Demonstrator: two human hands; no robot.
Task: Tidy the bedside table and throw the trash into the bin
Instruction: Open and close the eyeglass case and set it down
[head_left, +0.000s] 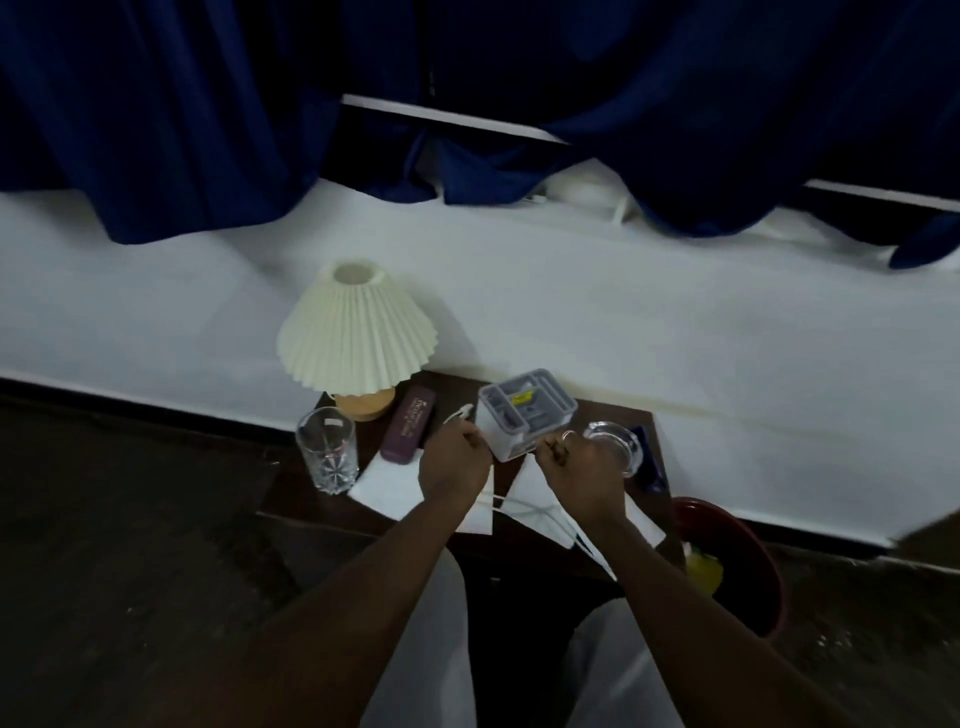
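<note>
The dark wooden bedside table (641, 423) stands against a white wall. White paper sheets (387, 488) lie across its front. My left hand (454, 462) is closed in a pinch over the paper near the middle of the table. My right hand (584, 470), with a ring on one finger, pinches the raised corner of a white paper piece (530, 496). A thin white cord runs between the two hands. A small white object (461, 414) lies just beyond my left fingers. The red bin (748, 540) stands at the table's right, with yellow trash (704, 571) inside.
On the table are a pleated cream lamp (356, 332), a cut-glass tumbler (327, 449), a purple case (408, 428), a grey plastic organiser (524, 410), a clear glass ashtray (615, 447) and a blue item (649, 467). Blue curtains (208, 114) hang above. The floor is dark.
</note>
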